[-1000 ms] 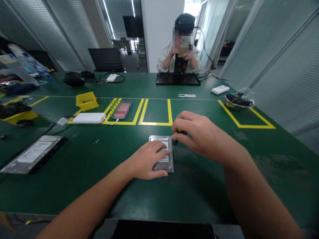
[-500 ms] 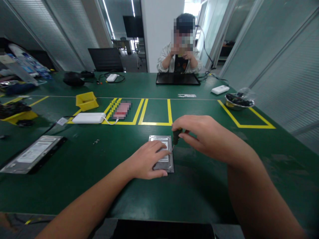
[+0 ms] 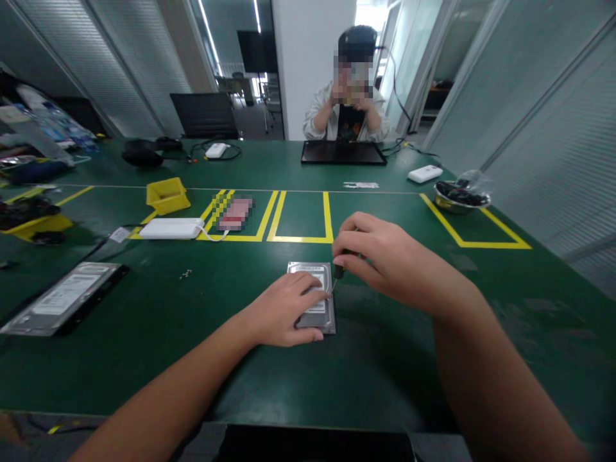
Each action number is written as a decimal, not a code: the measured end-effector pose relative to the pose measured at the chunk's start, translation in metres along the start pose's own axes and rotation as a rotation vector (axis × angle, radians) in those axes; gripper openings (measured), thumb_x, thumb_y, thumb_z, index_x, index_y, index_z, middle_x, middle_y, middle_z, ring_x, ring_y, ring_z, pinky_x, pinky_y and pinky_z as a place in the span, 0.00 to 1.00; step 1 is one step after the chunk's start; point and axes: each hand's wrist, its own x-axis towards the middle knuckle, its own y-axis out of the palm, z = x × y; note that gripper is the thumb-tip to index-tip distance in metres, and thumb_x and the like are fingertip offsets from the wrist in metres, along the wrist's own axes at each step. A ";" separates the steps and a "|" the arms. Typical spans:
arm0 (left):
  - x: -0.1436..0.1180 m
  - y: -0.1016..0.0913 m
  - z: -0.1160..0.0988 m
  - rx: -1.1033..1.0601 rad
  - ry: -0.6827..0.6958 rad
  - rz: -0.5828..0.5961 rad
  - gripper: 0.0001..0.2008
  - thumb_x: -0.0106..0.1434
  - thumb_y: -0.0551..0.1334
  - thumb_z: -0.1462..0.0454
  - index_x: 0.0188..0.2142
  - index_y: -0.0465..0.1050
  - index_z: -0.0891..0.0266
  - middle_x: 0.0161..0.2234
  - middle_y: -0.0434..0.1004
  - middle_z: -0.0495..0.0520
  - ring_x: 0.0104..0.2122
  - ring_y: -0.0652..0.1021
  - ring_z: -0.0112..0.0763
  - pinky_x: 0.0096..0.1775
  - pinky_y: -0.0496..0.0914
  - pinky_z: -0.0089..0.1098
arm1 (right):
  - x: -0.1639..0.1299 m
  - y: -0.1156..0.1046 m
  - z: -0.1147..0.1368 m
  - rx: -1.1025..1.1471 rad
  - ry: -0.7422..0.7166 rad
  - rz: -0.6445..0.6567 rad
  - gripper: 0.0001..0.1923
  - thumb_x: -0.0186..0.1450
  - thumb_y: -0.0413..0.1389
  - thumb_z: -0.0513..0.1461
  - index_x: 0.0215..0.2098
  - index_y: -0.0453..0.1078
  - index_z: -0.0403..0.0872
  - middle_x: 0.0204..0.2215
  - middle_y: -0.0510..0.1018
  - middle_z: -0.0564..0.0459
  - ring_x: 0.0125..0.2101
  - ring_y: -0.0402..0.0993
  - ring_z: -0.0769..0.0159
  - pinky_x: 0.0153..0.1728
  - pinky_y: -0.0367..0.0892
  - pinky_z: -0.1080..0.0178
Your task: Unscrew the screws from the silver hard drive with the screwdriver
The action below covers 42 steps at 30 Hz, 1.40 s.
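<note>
A silver hard drive point(image 3: 318, 319) with a white label lies flat on the green table. My left hand point(image 3: 289, 308) rests across it from the left, fingers spread over the top and the thumb near its lower right corner. Between the fingers and thumb of my right hand point(image 3: 373, 253) is the dark handle of a screwdriver point(image 3: 339, 272), mostly covered by the fingers. Its thin shaft slants down to the drive's right edge, close to my left index fingertip. Whether the tip sits in a screw is too small to tell. Several tiny screws point(image 3: 185, 274) lie further left.
Another hard drive point(image 3: 77, 292) lies at the left. A white power bank point(image 3: 172, 228) is cabled to a blurred phone point(image 3: 235, 213). Beyond are a yellow bin point(image 3: 167, 196), a metal bowl point(image 3: 459, 200) with dark items, and a black panel point(image 3: 343, 153) before a seated person point(image 3: 349, 119).
My right-hand fingers have shifted on the screwdriver, the fingertips now further down over its handle and more spread. My left hand and the hard drive stay put.
</note>
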 end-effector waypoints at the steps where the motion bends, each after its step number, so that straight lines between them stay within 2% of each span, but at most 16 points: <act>1: 0.000 0.000 0.000 0.000 0.001 0.004 0.32 0.60 0.61 0.44 0.57 0.66 0.60 0.52 0.68 0.63 0.52 0.69 0.51 0.53 0.65 0.48 | 0.000 0.000 0.000 -0.006 0.008 0.003 0.08 0.70 0.50 0.34 0.37 0.71 0.44 0.39 0.70 0.48 0.38 0.67 0.64 0.41 0.63 0.62; 6: -0.001 0.000 0.001 -0.002 0.010 0.012 0.36 0.59 0.60 0.40 0.58 0.66 0.60 0.52 0.68 0.64 0.52 0.69 0.52 0.53 0.64 0.49 | -0.002 -0.001 0.001 -0.003 0.015 0.005 0.08 0.67 0.51 0.30 0.42 0.69 0.45 0.40 0.70 0.50 0.40 0.67 0.64 0.41 0.61 0.63; 10: -0.001 0.001 0.002 -0.011 0.017 -0.002 0.40 0.56 0.61 0.37 0.59 0.66 0.60 0.53 0.67 0.65 0.51 0.69 0.52 0.53 0.64 0.49 | -0.004 -0.003 0.003 0.005 -0.011 0.023 0.07 0.67 0.50 0.31 0.41 0.68 0.44 0.40 0.71 0.50 0.41 0.67 0.64 0.43 0.62 0.62; 19: -0.003 0.002 0.002 -0.021 0.006 -0.025 0.38 0.56 0.62 0.39 0.59 0.65 0.59 0.57 0.65 0.65 0.55 0.67 0.55 0.55 0.63 0.51 | -0.004 -0.007 0.010 0.012 0.007 0.032 0.09 0.68 0.50 0.33 0.42 0.72 0.44 0.43 0.70 0.47 0.41 0.68 0.63 0.44 0.63 0.61; 25: -0.003 0.002 0.001 -0.028 0.010 -0.028 0.37 0.57 0.63 0.41 0.59 0.66 0.59 0.58 0.66 0.64 0.57 0.67 0.54 0.57 0.62 0.51 | -0.003 -0.008 0.012 -0.012 0.013 0.044 0.09 0.70 0.49 0.34 0.40 0.72 0.44 0.40 0.71 0.48 0.39 0.68 0.64 0.41 0.63 0.62; 32: -0.003 0.002 0.002 -0.038 0.031 -0.030 0.37 0.58 0.63 0.41 0.59 0.65 0.60 0.59 0.65 0.65 0.58 0.66 0.54 0.58 0.61 0.50 | -0.003 -0.007 0.013 -0.040 0.041 0.020 0.06 0.68 0.53 0.34 0.41 0.71 0.42 0.40 0.72 0.48 0.40 0.69 0.62 0.42 0.62 0.62; 42: -0.003 0.001 0.000 -0.034 0.033 -0.023 0.37 0.58 0.63 0.41 0.59 0.65 0.60 0.59 0.65 0.66 0.58 0.67 0.54 0.57 0.61 0.51 | -0.002 -0.008 0.014 -0.037 0.053 0.010 0.08 0.70 0.52 0.36 0.40 0.73 0.43 0.37 0.72 0.48 0.37 0.69 0.64 0.39 0.61 0.63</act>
